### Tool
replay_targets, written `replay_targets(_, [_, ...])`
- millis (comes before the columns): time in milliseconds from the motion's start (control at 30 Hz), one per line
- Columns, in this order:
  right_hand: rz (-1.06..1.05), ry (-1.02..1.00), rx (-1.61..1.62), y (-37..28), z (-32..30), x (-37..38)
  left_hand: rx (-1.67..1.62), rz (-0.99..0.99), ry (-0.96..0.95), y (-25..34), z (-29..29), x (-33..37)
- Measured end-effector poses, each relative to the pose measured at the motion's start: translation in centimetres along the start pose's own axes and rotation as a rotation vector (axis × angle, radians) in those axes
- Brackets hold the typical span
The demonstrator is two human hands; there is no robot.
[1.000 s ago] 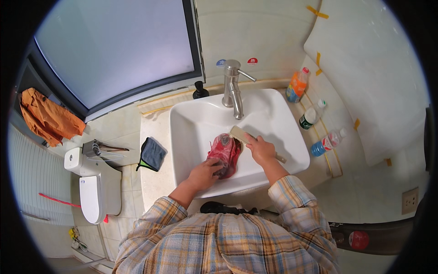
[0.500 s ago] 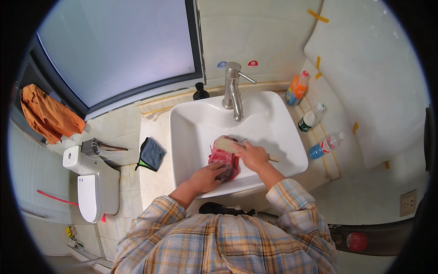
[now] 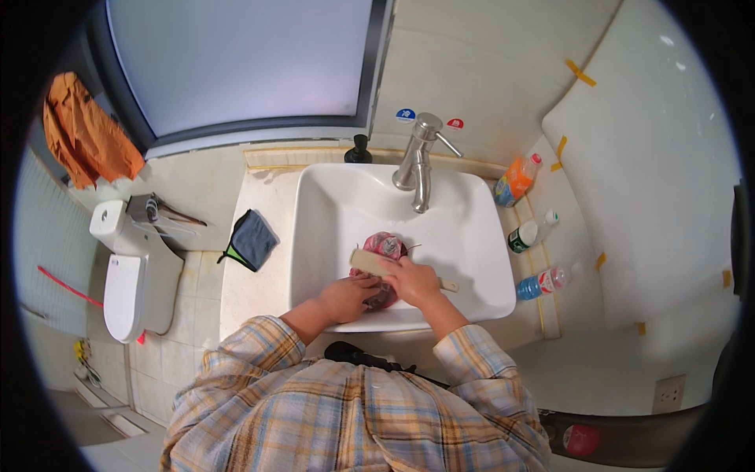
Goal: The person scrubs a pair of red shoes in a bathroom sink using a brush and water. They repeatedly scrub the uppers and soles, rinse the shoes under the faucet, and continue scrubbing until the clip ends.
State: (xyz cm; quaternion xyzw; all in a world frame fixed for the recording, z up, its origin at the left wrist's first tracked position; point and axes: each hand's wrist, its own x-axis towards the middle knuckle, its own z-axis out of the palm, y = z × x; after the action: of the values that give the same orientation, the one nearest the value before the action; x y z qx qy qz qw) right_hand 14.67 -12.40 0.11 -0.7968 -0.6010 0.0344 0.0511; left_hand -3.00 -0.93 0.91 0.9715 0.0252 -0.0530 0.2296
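Inside the white sink (image 3: 472,267) lies a soft red and dark piece (image 3: 384,242) with thin strings at its sides; its exact kind I cannot make out. My left hand (image 3: 351,297) lies on its near left part, fingers stretched out and pressing it to the basin. A pale beige scrub brush (image 3: 370,261) is in the grip of my right hand (image 3: 414,281), its handle sticking out to the right. The brush rests across the middle of the red piece, close to the left fingers. Bristles are hidden underneath.
Beyond the hands stands a metal faucet (image 3: 422,181), with a black dispenser (image 3: 359,151) beside it. Right of the sink are an orange bottle (image 3: 517,181), a green-labelled bottle (image 3: 531,234) and a blue-liquid bottle (image 3: 543,283). A grey cloth (image 3: 253,240) lies left; a toilet (image 3: 141,275) stands farther left.
The brush has moved nearer to me over the red piece, from its far part to its middle, and comes closer to my left hand. The whole view has shifted slightly.
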Motion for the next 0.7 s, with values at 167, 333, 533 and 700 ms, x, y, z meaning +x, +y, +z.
replay_targets(167, [0.288, 0.010, 0.008, 1.0, -0.7, 0.8, 0.052, 0.061, 0.033, -0.4, 0.5, 0.2])
replay_targets(333, [0.195, 0.023, -0.011, 0.5, -0.6, 0.1, 0.087, 0.051, 0.030, -0.8, 1.0, 0.3])
replay_targets(533, [0.277, -0.086, -0.004, 0.8, -1.0, 0.3, 0.056, 0.038, 0.009, -0.7, 0.9, 0.2])
replay_targets(700, [0.424, 0.007, 0.045, 1.9, -1.0, 0.3, 0.015, 0.026, 0.022, -0.6, 0.7, 0.1])
